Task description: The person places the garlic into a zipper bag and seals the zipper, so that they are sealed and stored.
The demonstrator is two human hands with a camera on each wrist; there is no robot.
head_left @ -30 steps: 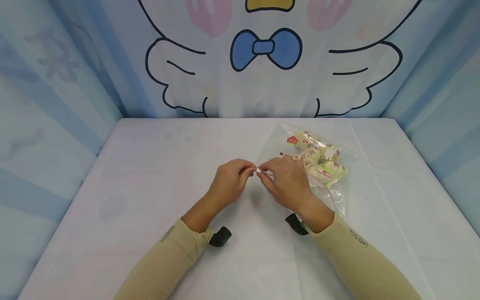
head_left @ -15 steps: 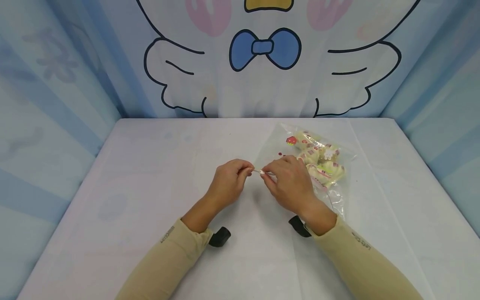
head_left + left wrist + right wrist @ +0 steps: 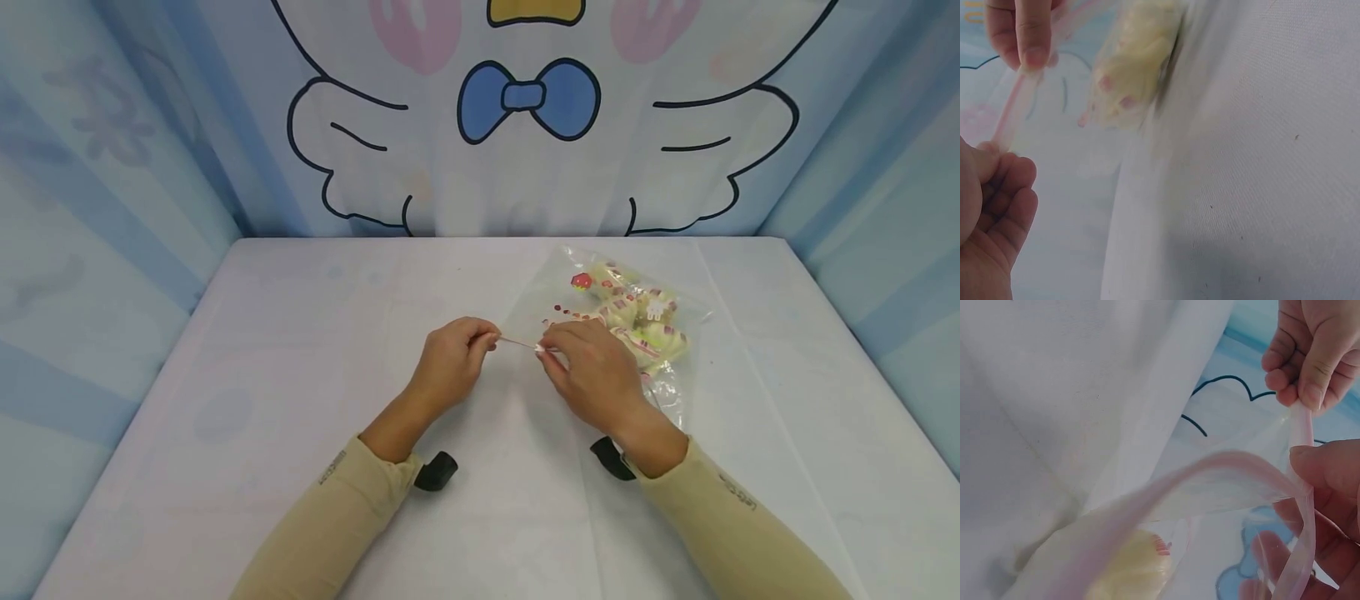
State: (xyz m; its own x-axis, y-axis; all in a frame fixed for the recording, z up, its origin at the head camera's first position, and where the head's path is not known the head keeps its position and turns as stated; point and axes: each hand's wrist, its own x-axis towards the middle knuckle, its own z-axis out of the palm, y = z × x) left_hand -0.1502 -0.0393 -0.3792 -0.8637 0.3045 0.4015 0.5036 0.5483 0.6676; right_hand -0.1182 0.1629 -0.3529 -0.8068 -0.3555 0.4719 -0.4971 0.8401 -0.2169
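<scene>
My left hand (image 3: 453, 362) pinches one end of the pink-edged zip strip (image 3: 517, 342) of a clear plastic zip bag (image 3: 542, 292). My right hand (image 3: 592, 367) pinches the same strip further right, which stretches taut between them. In the right wrist view, the strip (image 3: 1301, 428) looks pressed together between the hands, while beyond the right thumb (image 3: 1329, 462) its two edges gape apart. Several pale yellow, pink-marked soft items (image 3: 652, 333) lie inside the bag; their kind is unclear. The left wrist view shows both hands on the strip (image 3: 1010, 112), with the blurred contents (image 3: 1132, 69) behind.
A white cloth covers the table (image 3: 300, 375). A blue curtain (image 3: 525, 183) with a cartoon print hangs behind its far edge, and more curtains flank both sides. Black straps or mounts (image 3: 437, 472) show at the wrists under beige sleeves (image 3: 337, 525).
My right hand has slid rightward along the zip strip, away from the left, so more strip shows between them. The left hand has stayed almost still, keeping its pinch.
</scene>
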